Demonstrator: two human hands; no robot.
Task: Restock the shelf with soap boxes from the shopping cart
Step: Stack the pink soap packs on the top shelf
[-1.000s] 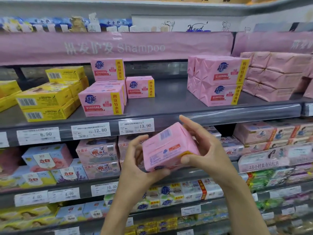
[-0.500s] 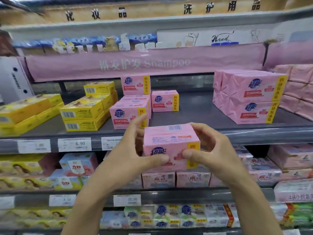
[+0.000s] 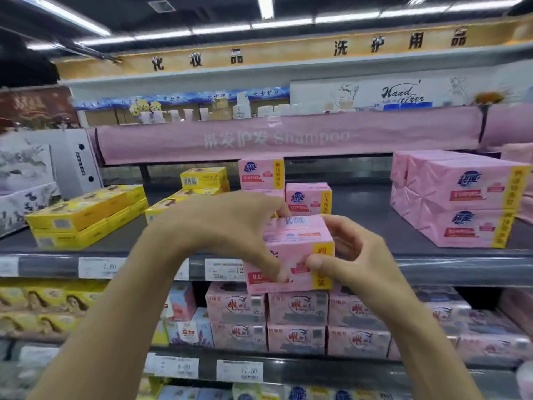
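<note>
Two hands on one box here. The pink rectangular soap box with a yellow side stripe [image 3: 297, 252] is held up in the air, right in front of the front edge of the grey metal shelf [image 3: 375, 203], not set down yet. The left hand [image 3: 230, 226] wraps over its top-left corner, fingers curled across the top and thumb pressed on the front face. The right hand [image 3: 354, 261] pinches the right end, thumb on the front, fingers curled round behind. So both are clamped on it.

My guess on handling: it looks like a stiff multi-bar block, dense for its size, so fairly hefty. The wrap looks glossy, which probably means a bit slick. I'd say it's not fragile, though the corners could dent. Gripping opposite ends like this seems sensible, and a palm underneath would help if it slips.

It would likely go with the matching small pink soap boxes [image 3: 308, 197] standing further back on that shelf, between the yellow soap boxes [image 3: 86, 215] and the big pink wrapped packs [image 3: 461, 197]. No cart in view.
</note>
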